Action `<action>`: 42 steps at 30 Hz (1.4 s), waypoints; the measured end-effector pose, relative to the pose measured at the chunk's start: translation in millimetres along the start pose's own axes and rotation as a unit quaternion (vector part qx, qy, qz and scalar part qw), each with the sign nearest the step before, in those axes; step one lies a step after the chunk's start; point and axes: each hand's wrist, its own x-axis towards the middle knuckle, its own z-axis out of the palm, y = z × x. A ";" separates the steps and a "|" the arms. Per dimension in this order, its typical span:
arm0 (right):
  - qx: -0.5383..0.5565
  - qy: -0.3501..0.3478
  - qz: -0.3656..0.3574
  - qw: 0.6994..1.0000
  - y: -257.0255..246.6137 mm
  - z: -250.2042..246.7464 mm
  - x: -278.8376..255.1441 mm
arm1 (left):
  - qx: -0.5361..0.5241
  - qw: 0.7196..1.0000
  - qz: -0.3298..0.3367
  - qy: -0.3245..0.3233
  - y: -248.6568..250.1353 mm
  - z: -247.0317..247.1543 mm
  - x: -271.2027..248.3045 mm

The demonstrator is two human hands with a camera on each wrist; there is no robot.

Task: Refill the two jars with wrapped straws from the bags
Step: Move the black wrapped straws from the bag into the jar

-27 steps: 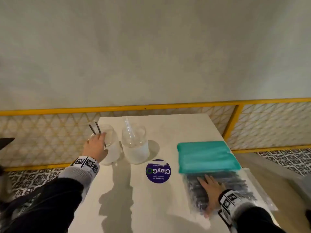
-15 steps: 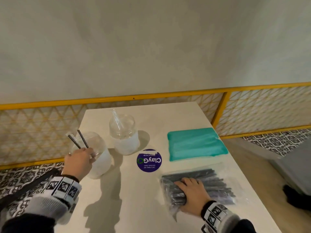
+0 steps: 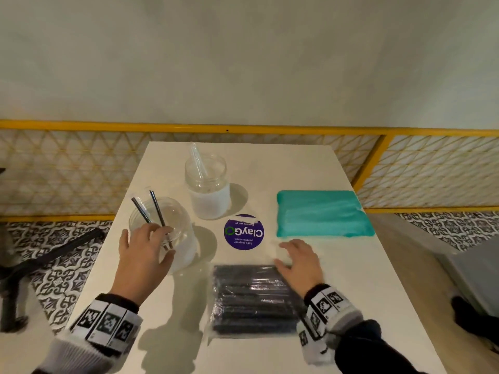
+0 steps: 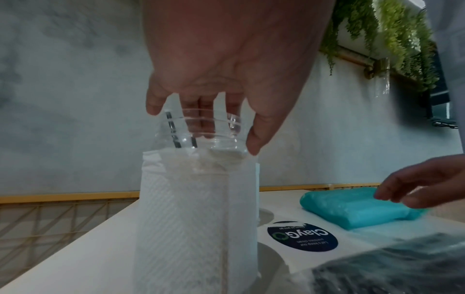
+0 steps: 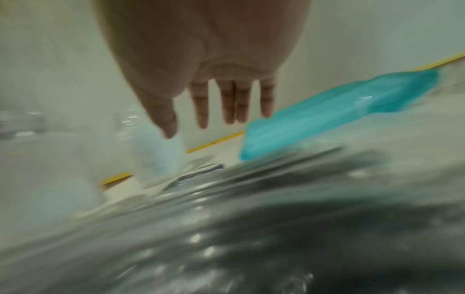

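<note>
On the white table (image 3: pixel 270 163), the near jar (image 3: pixel 183 238), wrapped in white paper, holds two black straws (image 3: pixel 156 209). My left hand (image 3: pixel 143 249) grips it at the mouth, thumb (image 4: pixel 259 139) on the shoulder and fingers behind the rim. Further back, the far jar (image 3: pixel 209 190) has a clear-wrapped straw (image 3: pixel 198 163) in it. A clear bag of black wrapped straws (image 3: pixel 251 300) lies at the front centre. Over its far right corner my right hand (image 3: pixel 299 263) is flat, fingers straight (image 5: pixel 226 99), holding nothing. A teal bag (image 3: pixel 321 214) lies behind.
A round purple ClayGo sticker (image 3: pixel 243 232) sits on the tabletop between the jars and the bags. A yellow railing (image 3: pixel 243 128) with lattice runs behind the table against a plain wall. Patterned floor lies on both sides, and a dark chair base (image 3: pixel 54 252) stands at the left.
The left hand dragged the near jar toward me and to the left. The bag of black straws came nearer the front edge, and the right hand shifted from on top of it to its far corner.
</note>
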 end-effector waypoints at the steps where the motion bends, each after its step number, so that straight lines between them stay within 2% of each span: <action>1: -0.014 0.032 0.073 0.997 13.2 -6.5 4.8 | -0.012 1.000 0.004 0.012 2.3 -1.3 -0.6; 3: -0.011 0.004 0.227 0.974 41.6 -15.5 13.2 | -0.035 0.998 0.023 0.044 7.5 -4.9 0.1; 4: 0.012 -0.038 0.269 0.962 52.9 -17.5 14.8 | -0.048 0.996 0.037 0.062 10.6 -6.1 0.7; 5: 0.040 -0.079 0.273 0.958 58.6 -19.5 13.9 | -0.065 0.994 0.052 0.076 14.0 -7.0 1.5; 7: 0.094 -0.124 0.247 0.956 63.7 -21.2 11.3 | -0.110 0.986 0.085 0.087 22.5 -7.4 3.7; 8: 0.118 -0.121 0.241 0.956 63.7 -20.5 9.6 | -0.132 0.982 0.103 0.082 27.9 -6.9 4.5; 11: 0.221 -0.027 0.215 0.951 56.2 -16.1 6.4 | -0.203 0.968 0.143 0.032 50.6 -3.9 5.9; 13: 0.309 0.031 0.184 0.933 40.8 -17.2 4.3 | -0.256 0.956 0.140 -0.023 68.3 0.6 7.0; 18: 0.454 0.042 0.047 0.889 -6.3 -30.7 0.8 | -0.313 0.930 0.131 -0.143 113.0 8.4 16.3; 22: 0.547 0.040 -0.052 0.834 -40.8 -52.0 -6.5 | -0.340 0.922 0.134 -0.129 144.3 2.2 27.9; 27: 0.570 0.043 -0.115 0.813 -54.0 -70.4 -11.4 | -0.442 0.890 0.086 -0.065 157.3 -12.8 27.6; 30: 0.575 0.046 -0.133 0.806 -56.7 -75.6 -14.9 | -0.461 0.883 0.067 -0.057 158.6 -19.9 26.0; 33: 0.589 0.070 -0.143 0.792 -57.4 -74.5 -13.3 | -0.439 0.894 0.079 -0.040 158.8 -21.5 22.9; 35: 0.601 0.093 -0.142 0.781 -55.7 -75.0 -11.3 | -0.398 0.914 0.077 -0.031 149.2 -16.7 16.4; 39: 0.626 0.139 -0.119 0.758 -35.3 -80.4 -7.1 | -0.274 0.959 0.070 -0.030 104.4 -2.7 -13.5; 42: 0.628 0.165 -0.100 0.754 -12.7 -80.7 -4.4 | -0.218 0.975 0.044 -0.016 66.0 4.9 -43.4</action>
